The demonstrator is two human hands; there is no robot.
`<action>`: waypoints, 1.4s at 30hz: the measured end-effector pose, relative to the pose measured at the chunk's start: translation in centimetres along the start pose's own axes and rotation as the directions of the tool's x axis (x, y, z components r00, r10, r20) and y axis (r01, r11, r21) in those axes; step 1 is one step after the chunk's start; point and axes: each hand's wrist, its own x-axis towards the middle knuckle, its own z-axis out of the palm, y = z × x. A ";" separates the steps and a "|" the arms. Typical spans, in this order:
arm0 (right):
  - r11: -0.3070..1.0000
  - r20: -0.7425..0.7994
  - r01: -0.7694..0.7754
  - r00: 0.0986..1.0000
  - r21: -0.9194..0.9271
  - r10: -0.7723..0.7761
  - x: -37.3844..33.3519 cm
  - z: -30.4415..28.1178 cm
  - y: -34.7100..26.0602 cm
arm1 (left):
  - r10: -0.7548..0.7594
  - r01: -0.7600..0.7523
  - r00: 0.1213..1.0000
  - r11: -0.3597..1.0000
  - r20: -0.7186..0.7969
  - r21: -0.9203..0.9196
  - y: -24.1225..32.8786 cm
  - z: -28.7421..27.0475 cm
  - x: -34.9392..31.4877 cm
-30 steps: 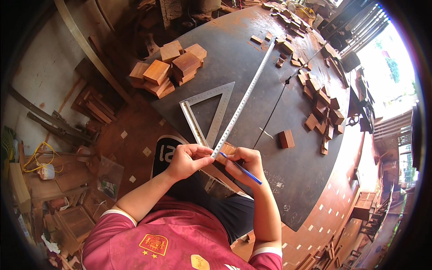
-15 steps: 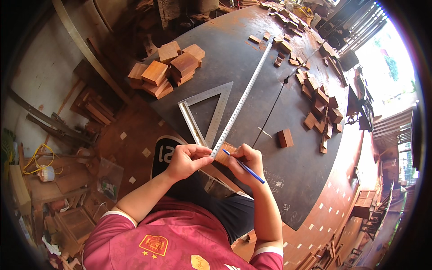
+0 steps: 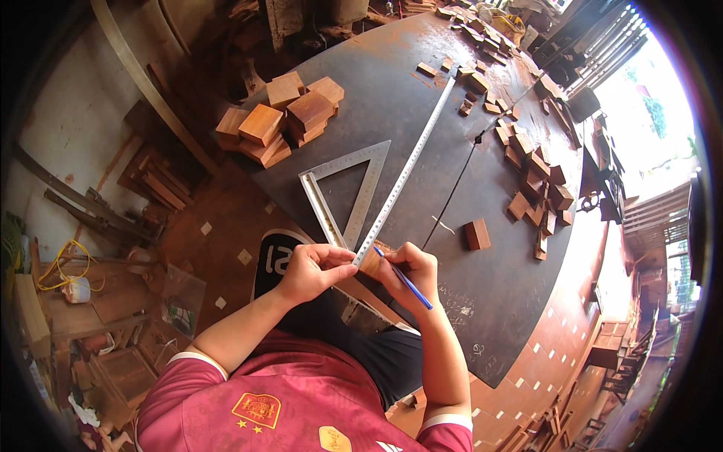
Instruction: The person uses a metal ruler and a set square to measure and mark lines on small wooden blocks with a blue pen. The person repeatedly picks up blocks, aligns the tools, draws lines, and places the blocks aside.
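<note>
My left hand (image 3: 312, 270) pinches the near end of a long steel ruler (image 3: 407, 168) between thumb and fingers. The ruler runs away from me across the dark tabletop. Its near end lies over a small reddish-brown wood block (image 3: 370, 264) at the table's near edge, partly hidden by my hands. In my right hand (image 3: 419, 265) is a blue pen (image 3: 410, 285), its tip at the block beside the ruler. My right fingers also rest against the block. A metal triangle square (image 3: 322, 212) lies flat just left of the ruler, its lower corner close to my left hand.
A pile of wood blocks (image 3: 307, 111) stands on the table's left edge. One loose block (image 3: 477, 234) lies right of my hands. Several more blocks (image 3: 536, 179) spread along the right and far sides. A narrow seam (image 3: 458, 186) crosses the dark tabletop (image 3: 497, 301).
The ruler has slid slightly toward me. My right hand has shifted a little, and the pen's rear end has swung left. My left hand keeps its pinch.
</note>
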 end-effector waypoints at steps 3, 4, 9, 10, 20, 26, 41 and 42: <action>1.000 -0.003 0.005 1.000 0.000 -0.005 0.1 0.1 -0.5 | -0.007 0.007 1.000 1.000 0.003 0.003 0.1 0.0 0.0; 1.000 -0.005 0.005 1.000 0.002 -0.005 0.2 0.1 -0.6 | -0.008 0.008 1.000 1.000 0.002 0.005 0.2 0.0 0.0; 1.000 -0.013 -0.006 1.000 -0.015 0.005 0.2 0.0 -0.7 | -0.020 0.020 1.000 1.000 0.008 0.003 0.3 0.0 0.0; 1.000 -0.016 -0.013 1.000 -0.017 0.012 0.2 -0.1 -0.8 | -0.022 0.022 1.000 1.000 0.008 -0.001 0.2 0.0 0.0; 0.997 -0.200 -0.002 0.980 0.077 0.017 -0.1 -0.8 -1.0 | 0.028 -0.029 0.999 0.999 -0.036 -0.024 3.9 0.2 1.2; 0.829 0.006 0.385 0.908 -0.405 -0.419 0.9 -2.9 -3.0 | 0.081 -0.083 0.996 0.982 0.021 0.169 7.4 1.3 8.3; 0.889 0.266 0.323 0.933 -0.324 -0.242 -1.1 -3.5 0.2 | 0.390 -0.045 0.916 0.334 -0.095 0.941 5.0 -6.2 8.4; 0.887 0.239 0.303 0.944 -0.348 -0.229 -1.2 -3.3 0.1 | 0.364 -0.024 0.924 0.360 -0.117 0.933 5.1 -6.3 8.5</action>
